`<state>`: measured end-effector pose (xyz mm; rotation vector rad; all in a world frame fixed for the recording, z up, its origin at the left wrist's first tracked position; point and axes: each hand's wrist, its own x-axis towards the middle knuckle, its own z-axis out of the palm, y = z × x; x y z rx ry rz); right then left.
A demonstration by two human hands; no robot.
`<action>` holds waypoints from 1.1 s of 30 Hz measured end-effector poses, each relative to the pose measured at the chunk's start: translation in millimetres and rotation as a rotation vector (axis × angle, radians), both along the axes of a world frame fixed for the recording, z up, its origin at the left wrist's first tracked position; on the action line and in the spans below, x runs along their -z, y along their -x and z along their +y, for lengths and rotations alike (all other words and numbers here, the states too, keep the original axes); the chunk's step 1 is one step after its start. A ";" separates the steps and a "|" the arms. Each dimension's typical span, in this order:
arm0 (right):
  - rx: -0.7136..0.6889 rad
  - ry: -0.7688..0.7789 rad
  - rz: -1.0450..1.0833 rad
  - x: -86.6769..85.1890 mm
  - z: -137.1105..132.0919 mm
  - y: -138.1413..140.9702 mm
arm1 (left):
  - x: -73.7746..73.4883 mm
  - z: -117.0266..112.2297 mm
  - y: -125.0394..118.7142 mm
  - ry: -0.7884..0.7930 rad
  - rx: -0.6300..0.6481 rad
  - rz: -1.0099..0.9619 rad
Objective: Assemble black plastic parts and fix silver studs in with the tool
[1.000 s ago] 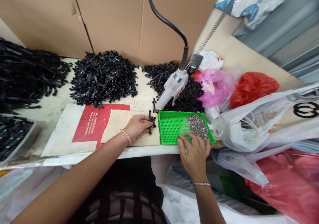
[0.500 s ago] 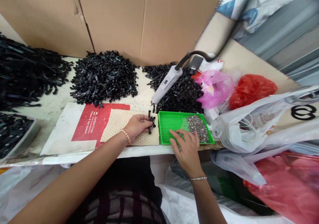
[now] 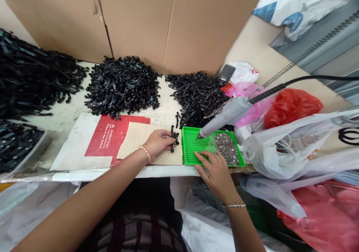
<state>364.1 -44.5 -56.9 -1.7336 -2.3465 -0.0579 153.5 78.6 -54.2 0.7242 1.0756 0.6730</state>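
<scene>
My left hand [image 3: 159, 143] pinches a small black plastic part [image 3: 175, 137] with short arms, at the right end of a honeycomb-patterned pad [image 3: 131, 141]. My right hand [image 3: 214, 169] is open, its fingers apart over the front edge of a green perforated tray [image 3: 185, 160]. Small silvery metal pieces, which look like screws [image 3: 228, 149], are heaped in the tray's right half. A grey electric screwdriver [image 3: 224, 117] hangs tilted on a coiled cord above the tray, its tip over the left half. Neither hand is on it.
Heaps of black parts lie at the far left [image 3: 30, 76], the middle [image 3: 123, 87] and behind the tray [image 3: 196, 95]. A bin of black parts [image 3: 19, 147] stands at left. Right are a phone [image 3: 226, 74], a red bag [image 3: 291, 108] and a white plastic bag [image 3: 272, 158].
The electric screwdriver has swung right, from beside the black part to above the green tray. My left hand keeps the black part; my right hand stays open at the tray's front edge.
</scene>
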 end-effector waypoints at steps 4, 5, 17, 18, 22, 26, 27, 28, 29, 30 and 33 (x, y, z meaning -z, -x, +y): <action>0.046 -0.022 0.084 6.0 -6.5 -5.3 | -1.7 0.2 1.0 0.010 -0.003 0.005; 0.056 -0.028 0.105 6.3 -6.9 -5.3 | -1.7 0.2 1.1 0.012 -0.004 0.004; 0.065 0.002 0.142 5.9 -5.5 -0.6 | -1.3 -0.9 -0.3 0.009 -0.013 0.005; 0.070 0.008 0.150 6.3 -6.3 -0.9 | -1.1 -0.9 -0.3 0.009 -0.012 0.007; 0.064 0.021 0.192 4.7 -7.2 -3.3 | -0.6 -1.2 0.5 0.010 -0.013 0.007; 0.061 0.051 0.178 -2.5 1.1 -2.7 | -1.3 -1.0 1.3 0.002 -0.007 0.000; 0.057 0.061 0.156 -4.2 4.1 -1.4 | -1.6 -0.9 1.4 0.001 -0.006 0.000; 0.053 0.066 0.131 -5.4 7.1 0.2 | -1.9 -0.9 1.4 0.001 -0.006 -0.001; 0.048 0.069 0.105 -6.0 9.8 2.0 | -2.0 -0.9 1.3 0.002 -0.009 -0.003; 0.046 0.067 0.081 -5.8 11.8 3.7 | -2.0 -1.0 1.1 0.004 -0.012 -0.008; 0.047 0.043 0.046 -2.0 12.7 6.7 | -0.8 -1.3 0.5 0.006 -0.023 -0.023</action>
